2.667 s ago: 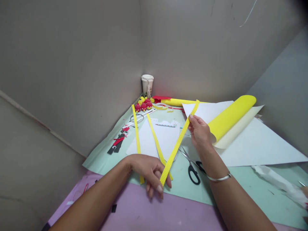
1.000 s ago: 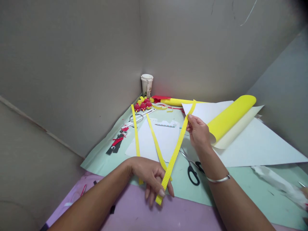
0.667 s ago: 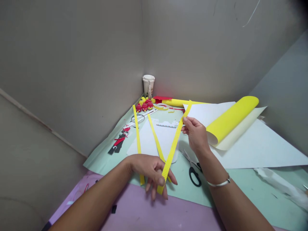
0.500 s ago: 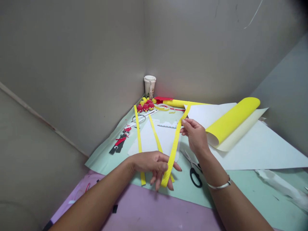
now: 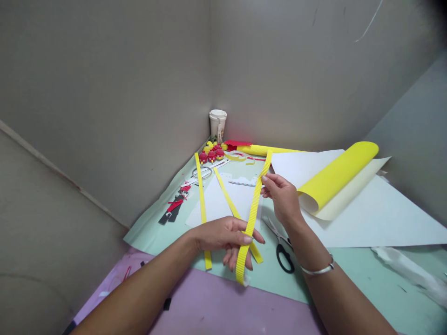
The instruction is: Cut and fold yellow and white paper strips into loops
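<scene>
The corrugated yellow strip point(image 5: 252, 214) was held up off the surface, left hand point(image 5: 223, 235) pinching its near end, right hand point(image 5: 282, 197) pinching higher up toward the far end. So it looked cut and ready, not yet shaped or stuck to anything. Two more flat yellow strips point(image 5: 201, 200) lay just beyond, black scissors point(image 5: 283, 249) beside the right wrist, little red and yellow pieces point(image 5: 211, 153) in the far corner.

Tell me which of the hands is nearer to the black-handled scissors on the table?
Right. The right hand grips the corrugated yellow strip just above the scissors, its wrist passing beside them. The left hand pinches the strip's lower part, further to the left of the scissors.
</scene>
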`<act>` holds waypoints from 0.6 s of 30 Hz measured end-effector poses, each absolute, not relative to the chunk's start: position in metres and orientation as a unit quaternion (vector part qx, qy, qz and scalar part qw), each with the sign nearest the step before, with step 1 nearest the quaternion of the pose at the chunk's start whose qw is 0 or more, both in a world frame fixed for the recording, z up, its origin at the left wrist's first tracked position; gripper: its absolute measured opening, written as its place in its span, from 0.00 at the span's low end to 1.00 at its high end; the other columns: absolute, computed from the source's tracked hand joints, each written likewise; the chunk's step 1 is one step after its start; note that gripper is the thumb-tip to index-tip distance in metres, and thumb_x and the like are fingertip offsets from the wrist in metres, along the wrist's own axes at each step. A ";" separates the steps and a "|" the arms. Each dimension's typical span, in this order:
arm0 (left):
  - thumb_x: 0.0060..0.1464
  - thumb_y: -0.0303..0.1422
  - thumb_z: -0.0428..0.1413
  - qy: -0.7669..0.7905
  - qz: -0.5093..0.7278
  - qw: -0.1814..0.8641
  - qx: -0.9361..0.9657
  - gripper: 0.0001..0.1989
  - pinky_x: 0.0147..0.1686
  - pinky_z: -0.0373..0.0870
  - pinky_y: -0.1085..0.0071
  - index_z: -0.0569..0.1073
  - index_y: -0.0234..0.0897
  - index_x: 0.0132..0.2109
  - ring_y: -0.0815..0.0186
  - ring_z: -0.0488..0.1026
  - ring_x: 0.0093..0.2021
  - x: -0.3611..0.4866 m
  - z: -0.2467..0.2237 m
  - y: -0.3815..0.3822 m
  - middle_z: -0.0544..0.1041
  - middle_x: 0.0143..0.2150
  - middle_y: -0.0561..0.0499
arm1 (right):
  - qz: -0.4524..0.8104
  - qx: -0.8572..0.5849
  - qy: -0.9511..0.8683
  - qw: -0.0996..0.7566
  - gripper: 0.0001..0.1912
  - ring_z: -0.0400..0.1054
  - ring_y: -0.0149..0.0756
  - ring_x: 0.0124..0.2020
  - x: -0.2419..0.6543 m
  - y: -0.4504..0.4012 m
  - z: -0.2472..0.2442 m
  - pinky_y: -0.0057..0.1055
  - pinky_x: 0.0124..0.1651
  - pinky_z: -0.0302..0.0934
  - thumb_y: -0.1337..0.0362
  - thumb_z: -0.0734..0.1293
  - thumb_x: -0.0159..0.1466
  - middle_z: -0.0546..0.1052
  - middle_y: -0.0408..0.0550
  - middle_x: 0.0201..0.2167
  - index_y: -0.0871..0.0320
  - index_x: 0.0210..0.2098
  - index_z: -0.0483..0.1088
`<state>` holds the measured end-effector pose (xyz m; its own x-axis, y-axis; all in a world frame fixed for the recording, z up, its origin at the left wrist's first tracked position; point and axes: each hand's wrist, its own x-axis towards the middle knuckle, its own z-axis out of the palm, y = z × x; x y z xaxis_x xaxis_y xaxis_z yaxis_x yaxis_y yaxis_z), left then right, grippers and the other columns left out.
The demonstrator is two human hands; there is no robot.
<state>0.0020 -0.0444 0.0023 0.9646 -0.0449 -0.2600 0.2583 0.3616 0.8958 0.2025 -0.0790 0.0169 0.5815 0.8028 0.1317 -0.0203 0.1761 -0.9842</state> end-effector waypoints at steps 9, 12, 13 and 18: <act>0.59 0.42 0.56 0.058 -0.142 0.840 0.521 0.23 0.15 0.64 0.78 0.70 0.33 0.57 0.67 0.75 0.20 0.004 -0.008 -0.046 0.81 0.33 0.43 | 0.302 -0.574 -0.358 0.672 0.16 0.68 0.30 0.22 0.197 -0.077 0.012 0.28 0.26 0.64 0.54 0.73 0.54 0.77 0.44 0.25 0.59 0.36 0.76; 0.59 0.42 0.56 0.058 -0.160 0.836 0.521 0.23 0.16 0.65 0.78 0.70 0.33 0.56 0.66 0.76 0.21 0.007 -0.013 -0.048 0.81 0.30 0.45 | 0.301 -0.578 -0.359 0.668 0.17 0.67 0.30 0.22 0.197 -0.076 0.009 0.29 0.26 0.63 0.53 0.73 0.54 0.77 0.44 0.25 0.58 0.37 0.76; 0.59 0.42 0.57 0.060 -0.164 0.834 0.524 0.23 0.17 0.66 0.77 0.70 0.33 0.56 0.66 0.76 0.22 0.007 -0.014 -0.048 0.80 0.29 0.46 | 0.301 -0.580 -0.360 0.666 0.17 0.67 0.30 0.22 0.197 -0.076 0.008 0.29 0.27 0.63 0.53 0.72 0.54 0.77 0.44 0.25 0.58 0.37 0.76; 0.57 0.48 0.57 0.090 -0.119 0.828 0.541 0.25 0.22 0.70 0.74 0.68 0.36 0.55 0.66 0.77 0.24 0.007 -0.009 -0.052 0.81 0.33 0.46 | 0.305 -0.584 -0.368 0.656 0.16 0.66 0.29 0.23 0.194 -0.077 0.005 0.28 0.27 0.63 0.52 0.72 0.55 0.77 0.44 0.27 0.58 0.36 0.76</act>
<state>0.0075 -0.0521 -0.0088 0.9557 -0.0998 -0.2769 0.2937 0.3868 0.8741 0.1938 -0.0774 0.0052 0.5434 0.8300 0.1258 0.0284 0.1316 -0.9909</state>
